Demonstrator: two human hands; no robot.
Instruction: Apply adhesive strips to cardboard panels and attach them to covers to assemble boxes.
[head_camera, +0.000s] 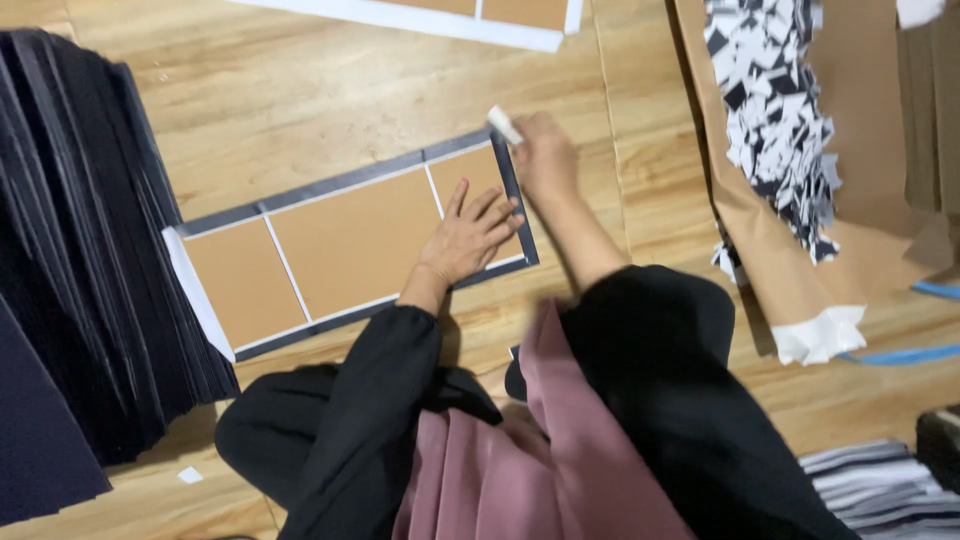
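Brown cardboard panels, three in a row, lie glued on a dark grey cover sheet (350, 245) flat on the wooden floor (300, 90). Thin pale gaps separate the panels; a dark border runs along the long edges, and a white flap shows at the sheet's left end.

Left hand (470, 235): fully open, palm down, fingers spread, pressed flat on the right-hand panel near the sheet's lower right corner. It grips nothing, only bears down on the board.

Right hand (543, 155): curled closed at the sheet's upper right corner, pinching a small white piece (504, 125) that sticks up and to the left from the fingers. Cannot tell whether the piece is a loose tool or a strip attached to the sheet; it is slightly blurred.

Both forearms come from black sleeves (380, 400); a dusty pink cloth (520, 460) lies across the person's lap.

Surroundings:
- Tall stack of dark sheets (80, 260) on the left, its edge just beside the white flap.
- Another board with a white border (450, 18) at the top edge, well apart from the hands.
- Large brown paper (800, 270) on the right, holding a heap of small black-and-white paper scraps (775, 110).
- Blue strip (900, 355) on the floor near the brown paper's lower edge.
- Pile of grey and white striped sheets (880, 485) at lower right.
- One small white scrap (190, 475) on the floor at lower left.
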